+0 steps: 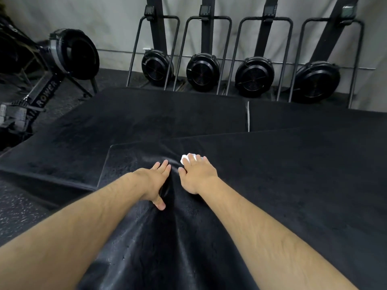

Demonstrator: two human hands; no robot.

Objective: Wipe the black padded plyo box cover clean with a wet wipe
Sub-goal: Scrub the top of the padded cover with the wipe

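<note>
1. room: a gym with a pale grey wall (104,21) at the back and dark speckled floor (18,210) at your lower left.
2. against the wall: four upright rowing machines (202,72) in a row, black round flywheels low, rails rising out of view.
3. far left: one more rower (45,91), set out on the floor, the word "rower" printed on its rail.
4. behind your work: two flat black pads side by side, the left pad (146,118) and the right pad (314,116), a narrow pale gap between them.
5. black padded plyo box cover (293,195): directly in front of you and filling the lower frame. it overlaps the near edges of both pads. creases run down the middle between your forearms, and the area around your left hand has a sheen.
6. left hand (156,183): palm down on the cover just left of the central crease. grip spread, fingers straight and close together, thumb pointing back toward you; it holds nothing.
7. right hand (199,177): palm down on the cover just right of the crease, near your left hand but apart from it. grip curved over the wipe, fingers pinning it to the cover, thumb out to the left.
8. wet wipe (187,158): white, bunched, under your right fingers, showing at and between the fingertips, touching the cover.
</note>
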